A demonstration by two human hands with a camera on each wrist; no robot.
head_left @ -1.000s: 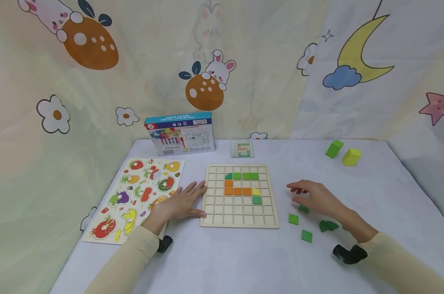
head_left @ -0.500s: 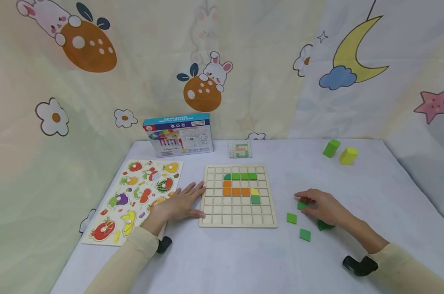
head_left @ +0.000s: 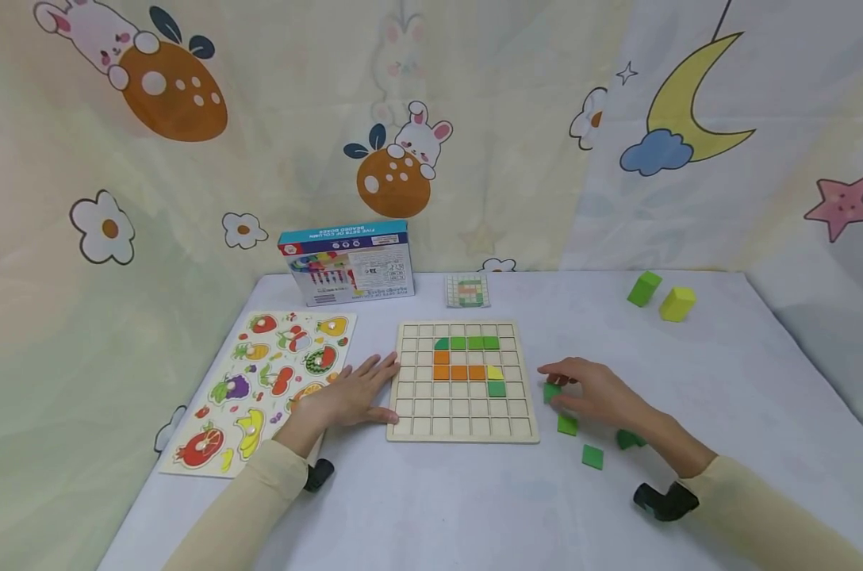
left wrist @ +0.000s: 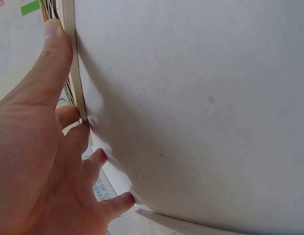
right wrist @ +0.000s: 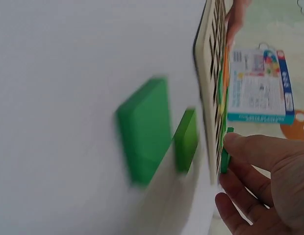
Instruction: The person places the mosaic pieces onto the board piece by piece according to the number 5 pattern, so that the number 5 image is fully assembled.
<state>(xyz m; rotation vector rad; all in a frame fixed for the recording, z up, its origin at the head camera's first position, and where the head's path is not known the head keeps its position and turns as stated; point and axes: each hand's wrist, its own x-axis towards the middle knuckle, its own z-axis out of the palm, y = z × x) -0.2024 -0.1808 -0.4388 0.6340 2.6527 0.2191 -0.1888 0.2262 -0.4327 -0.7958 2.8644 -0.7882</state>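
My right hand (head_left: 599, 392) pinches a dark green square tile (head_left: 552, 392) between thumb and fingers, just off the right edge of the wooden grid board (head_left: 420, 408). The right wrist view shows the held tile (right wrist: 225, 160) edge-on beside the thumb. Flat on the cloth, my left hand (head_left: 346, 396) touches the board's left edge with straight, spread fingers. Green, orange and yellow pieces sit in some of the board's cells. Near my right hand lie a light green tile (head_left: 567, 424), a green tile (head_left: 592, 457) and dark green pieces (head_left: 627, 439), partly covered by the wrist.
A fruit puzzle board (head_left: 217, 400) lies under and beside my left forearm. Behind stand a printed box (head_left: 353, 266) and a small pattern card (head_left: 467, 290). A green block (head_left: 644, 289) and a yellow-green block (head_left: 677, 304) are at the back right.
My right hand came down on the dark green tile, took hold of it, and carried it left toward the board. The left hand keeps its place at the board's edge.
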